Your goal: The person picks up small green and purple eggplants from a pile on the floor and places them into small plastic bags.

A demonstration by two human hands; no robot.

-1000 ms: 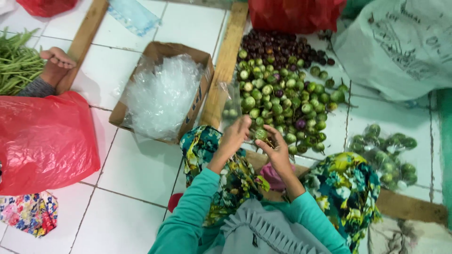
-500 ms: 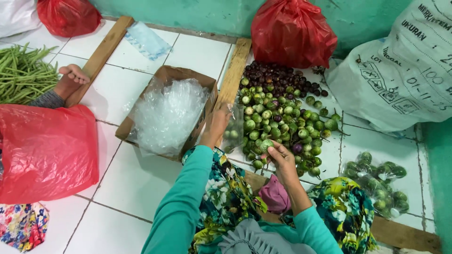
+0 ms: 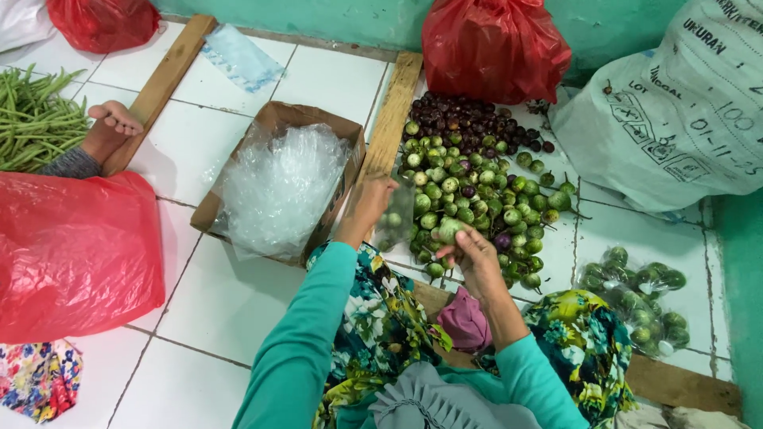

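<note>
Two hands [image 3: 477, 258] sort small eggplants [image 3: 469, 183] beside a bag-filled cardboard box [image 3: 278, 187].

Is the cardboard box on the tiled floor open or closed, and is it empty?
Open, not empty: the cardboard box has its top flaps spread, and crumpled clear plastic bags fill it.

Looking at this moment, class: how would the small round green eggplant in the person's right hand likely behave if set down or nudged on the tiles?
The small round green eggplant in the right hand looks nearly spherical, so it would probably roll on the smooth white tiles. Its skin appears glossy, perhaps slightly slippery. Held by fingertips alone, it seems light and firm.
</note>
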